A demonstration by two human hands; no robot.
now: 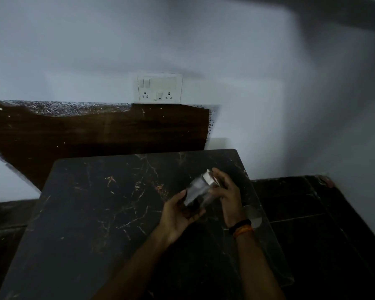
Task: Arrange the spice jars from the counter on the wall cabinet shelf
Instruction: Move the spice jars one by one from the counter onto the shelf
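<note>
A clear glass spice jar (pixel 198 192) with a metal lid is held tilted above the black marbled counter (pixel 108 213), lid end up and to the right. My left hand (pixel 180 213) cups the jar's base from below, fingers curled round it. My right hand (pixel 226 195) grips the lid end from the right, a dark band and an orange thread on its wrist. A second round metal lid (pixel 254 216), perhaps of another jar, shows just behind my right wrist. The wall cabinet shelf is only a dark blurred edge (pixel 372 18) at the top right.
A white switch and socket plate (pixel 159 88) sits on the pale wall above a dark brown backsplash panel (pixel 95 128). A lower dark surface (pixel 312 224) lies to the right of the counter. The scene is dim and blurred.
</note>
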